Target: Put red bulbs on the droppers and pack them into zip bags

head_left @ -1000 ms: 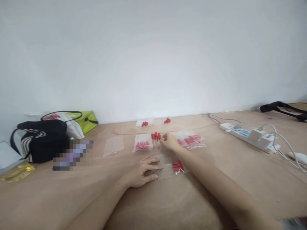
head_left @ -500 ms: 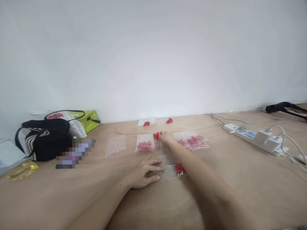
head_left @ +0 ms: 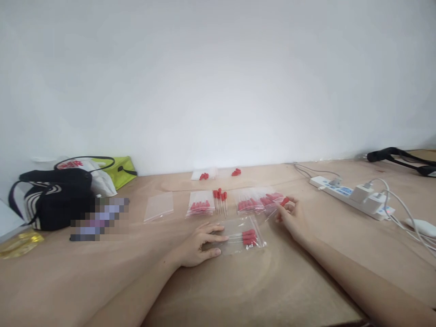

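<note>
My left hand (head_left: 203, 245) lies flat with fingers apart on the left end of a clear zip bag (head_left: 235, 222), which holds several red-tipped sticks (head_left: 249, 237). To the right, my right hand (head_left: 290, 217) pinches one red-tipped stick (head_left: 284, 201) beside the filled bags (head_left: 254, 204). Between those and another stack of filled bags (head_left: 200, 205) lie several loose red-tipped sticks (head_left: 220, 195). A flat bag (head_left: 159, 207) without visible sticks rests farther left.
Two small groups of red pieces (head_left: 204, 176) lie near the wall. A white power strip (head_left: 350, 195) with plugs and cables sits at the right. A black bag (head_left: 64, 200), a green bag (head_left: 124, 175) and a blurred-out item (head_left: 100, 219) stand or lie left.
My right hand has moved from the loose sticks to the right and nearer, now with one stick. The clear bag's right end is uncovered. My left hand stays on the bag; the view has shifted slightly.
</note>
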Tool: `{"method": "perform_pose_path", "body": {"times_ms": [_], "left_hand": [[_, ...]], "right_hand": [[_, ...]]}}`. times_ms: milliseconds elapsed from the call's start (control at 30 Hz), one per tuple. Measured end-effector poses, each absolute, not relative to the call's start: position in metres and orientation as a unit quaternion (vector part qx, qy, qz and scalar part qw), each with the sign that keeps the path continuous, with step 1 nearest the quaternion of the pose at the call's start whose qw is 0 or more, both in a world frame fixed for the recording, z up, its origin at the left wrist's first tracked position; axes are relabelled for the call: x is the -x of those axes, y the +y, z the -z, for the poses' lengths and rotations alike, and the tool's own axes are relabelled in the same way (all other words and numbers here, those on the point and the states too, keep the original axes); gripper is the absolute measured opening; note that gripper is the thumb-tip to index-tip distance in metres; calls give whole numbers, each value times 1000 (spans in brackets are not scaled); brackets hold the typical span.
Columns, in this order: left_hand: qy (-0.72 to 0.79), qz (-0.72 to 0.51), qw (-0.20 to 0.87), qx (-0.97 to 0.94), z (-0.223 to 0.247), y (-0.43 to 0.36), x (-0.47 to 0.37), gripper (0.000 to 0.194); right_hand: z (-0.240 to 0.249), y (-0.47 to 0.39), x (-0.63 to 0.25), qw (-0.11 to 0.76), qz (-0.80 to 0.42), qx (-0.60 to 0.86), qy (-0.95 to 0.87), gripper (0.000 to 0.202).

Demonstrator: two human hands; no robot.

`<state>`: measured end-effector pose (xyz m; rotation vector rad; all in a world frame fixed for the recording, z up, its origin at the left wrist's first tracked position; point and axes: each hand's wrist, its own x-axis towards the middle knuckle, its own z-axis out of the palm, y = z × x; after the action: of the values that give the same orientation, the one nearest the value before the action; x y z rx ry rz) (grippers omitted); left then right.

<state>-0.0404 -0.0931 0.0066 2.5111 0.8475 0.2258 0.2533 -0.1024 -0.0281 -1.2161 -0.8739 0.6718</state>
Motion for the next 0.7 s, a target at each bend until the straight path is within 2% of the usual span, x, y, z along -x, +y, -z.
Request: {"method": "perform_pose_path", "body": {"times_ms": [167,333,500,700], "left_hand": [[308,-72,231,-920,-5,-92,40,37],[326,-92,229,-913,-6,-94,41,54],[324,-103,237,-910,-6,-96,42,56],[322,-102,227,-913,-5,-95,41,57]], "right_hand": [[31,-103,-235,682,-340,512,-397,52],[34,-105,-220,657,-406,477,-419,48],[32,-113,-218,574,-441,474,-502,36],[35,-111,-219,488,-417,490,-589,25]]}}
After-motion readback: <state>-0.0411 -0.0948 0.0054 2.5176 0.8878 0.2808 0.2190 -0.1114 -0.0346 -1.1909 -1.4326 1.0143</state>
